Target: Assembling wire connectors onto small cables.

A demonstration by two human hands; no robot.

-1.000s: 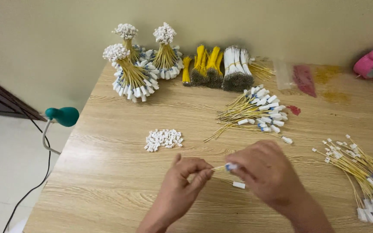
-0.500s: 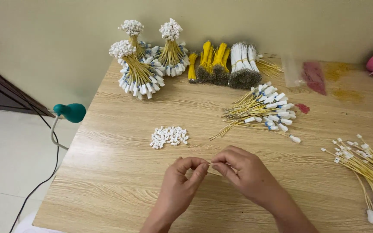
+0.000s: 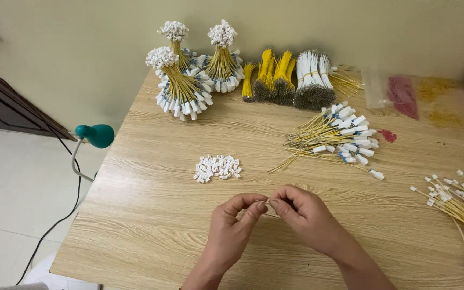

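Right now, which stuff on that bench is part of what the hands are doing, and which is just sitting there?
In use:
left hand and right hand, pinching a thin yellow wire between them
small white connector pile
loose yellow wire pile
wires at right edge

Lying about:
tied wire bundles
green lamp
clear plastic bags

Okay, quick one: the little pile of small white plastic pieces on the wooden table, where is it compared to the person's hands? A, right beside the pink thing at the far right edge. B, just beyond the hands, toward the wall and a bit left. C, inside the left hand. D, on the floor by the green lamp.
B: the pile of white pieces lies on the bare table just beyond the left hand and right hand, apart from both.
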